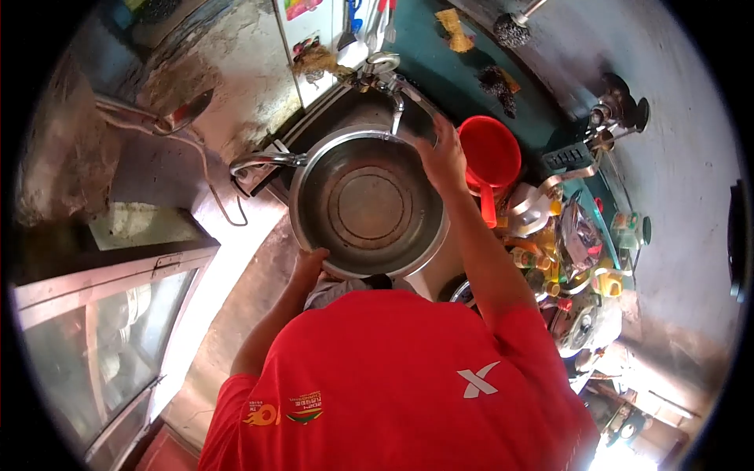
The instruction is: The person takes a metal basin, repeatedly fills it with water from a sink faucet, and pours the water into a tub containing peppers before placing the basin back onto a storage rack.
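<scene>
A wide, round metal basin sits beneath the tap over the sink, its inside facing up toward me. My left hand grips the near left rim, thumb over the edge and the other fingers hidden underneath. At the far right rim is my right hand, its thumb at the basin's edge and its fingers along the outside, partly hidden. The metal tap hangs above the far rim. Close to my right hand, a red plastic dipper lies with its handle toward me.
A dark metal sink lies behind the basin. A pan handle juts out at its left. Bottles and a kettle crowd the right counter. A glass-fronted cabinet stands left. Utensils hang on the wall.
</scene>
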The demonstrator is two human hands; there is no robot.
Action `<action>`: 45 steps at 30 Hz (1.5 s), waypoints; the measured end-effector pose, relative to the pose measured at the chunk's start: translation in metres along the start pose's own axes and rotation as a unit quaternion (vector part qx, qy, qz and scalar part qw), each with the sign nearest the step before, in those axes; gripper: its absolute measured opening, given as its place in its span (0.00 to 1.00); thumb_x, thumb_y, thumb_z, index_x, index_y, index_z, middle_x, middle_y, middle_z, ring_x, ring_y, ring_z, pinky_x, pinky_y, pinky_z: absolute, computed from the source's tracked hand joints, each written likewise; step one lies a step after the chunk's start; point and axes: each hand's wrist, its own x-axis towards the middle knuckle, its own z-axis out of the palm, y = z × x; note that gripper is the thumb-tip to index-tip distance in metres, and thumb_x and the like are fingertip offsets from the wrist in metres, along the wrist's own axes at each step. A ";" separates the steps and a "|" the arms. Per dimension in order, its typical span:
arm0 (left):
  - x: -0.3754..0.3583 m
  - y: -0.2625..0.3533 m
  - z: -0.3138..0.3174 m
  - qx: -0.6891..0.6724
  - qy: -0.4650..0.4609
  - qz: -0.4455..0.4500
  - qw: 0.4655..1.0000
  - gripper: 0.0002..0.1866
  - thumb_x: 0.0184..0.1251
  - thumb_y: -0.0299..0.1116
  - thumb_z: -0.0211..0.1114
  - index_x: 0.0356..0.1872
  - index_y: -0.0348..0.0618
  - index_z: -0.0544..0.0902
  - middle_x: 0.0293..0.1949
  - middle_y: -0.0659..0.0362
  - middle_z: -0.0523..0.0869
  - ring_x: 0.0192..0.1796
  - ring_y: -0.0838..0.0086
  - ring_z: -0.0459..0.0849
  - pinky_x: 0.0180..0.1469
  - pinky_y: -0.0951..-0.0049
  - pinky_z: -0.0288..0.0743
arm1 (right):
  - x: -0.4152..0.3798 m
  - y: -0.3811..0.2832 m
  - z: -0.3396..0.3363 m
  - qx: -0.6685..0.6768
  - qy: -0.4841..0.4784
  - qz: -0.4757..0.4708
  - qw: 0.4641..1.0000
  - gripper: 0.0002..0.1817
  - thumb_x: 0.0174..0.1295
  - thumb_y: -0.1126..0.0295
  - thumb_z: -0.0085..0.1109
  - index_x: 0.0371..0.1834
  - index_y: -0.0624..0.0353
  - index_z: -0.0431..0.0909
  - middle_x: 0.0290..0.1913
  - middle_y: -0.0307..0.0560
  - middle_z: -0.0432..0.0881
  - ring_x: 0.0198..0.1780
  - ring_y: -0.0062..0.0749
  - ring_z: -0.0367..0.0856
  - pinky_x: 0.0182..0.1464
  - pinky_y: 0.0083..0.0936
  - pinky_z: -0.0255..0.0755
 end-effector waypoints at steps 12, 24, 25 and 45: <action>-0.008 0.012 0.005 -0.029 -0.028 -0.031 0.999 0.11 0.50 0.25 0.57 0.36 0.34 0.74 0.34 0.58 0.76 0.36 0.72 0.75 0.37 0.72 0.70 | -0.162 0.066 -0.003 0.387 -0.089 0.516 0.759 0.38 0.38 0.71 0.65 0.57 0.66 0.61 0.44 0.55 0.76 0.42 0.37 0.77 0.39 0.30 0.73; -0.025 0.013 -0.012 0.014 -0.049 -0.021 0.998 0.08 0.48 0.26 0.59 0.31 0.36 0.75 0.26 0.61 0.75 0.31 0.74 0.75 0.32 0.75 0.68 | -0.223 0.040 0.001 0.233 0.081 0.476 0.844 0.21 0.39 0.74 0.56 0.41 0.70 0.74 0.34 0.53 0.80 0.35 0.38 0.79 0.35 0.30 0.73; -0.029 0.015 -0.015 0.027 -0.059 -0.022 0.998 0.07 0.48 0.27 0.59 0.30 0.36 0.76 0.25 0.61 0.75 0.29 0.74 0.75 0.31 0.75 0.68 | -0.229 0.036 -0.001 0.234 0.089 0.478 0.842 0.21 0.39 0.74 0.56 0.41 0.70 0.74 0.34 0.53 0.80 0.35 0.38 0.79 0.35 0.30 0.73; -0.137 0.060 -0.057 0.477 -0.398 0.397 0.675 0.12 0.51 0.27 0.56 0.35 0.30 0.74 0.31 0.48 0.77 0.34 0.64 0.77 0.35 0.66 0.71 | -0.453 -0.095 -0.003 0.421 0.360 0.447 0.703 0.13 0.43 0.77 0.53 0.34 0.66 0.77 0.26 0.41 0.79 0.30 0.24 0.76 0.34 0.22 0.71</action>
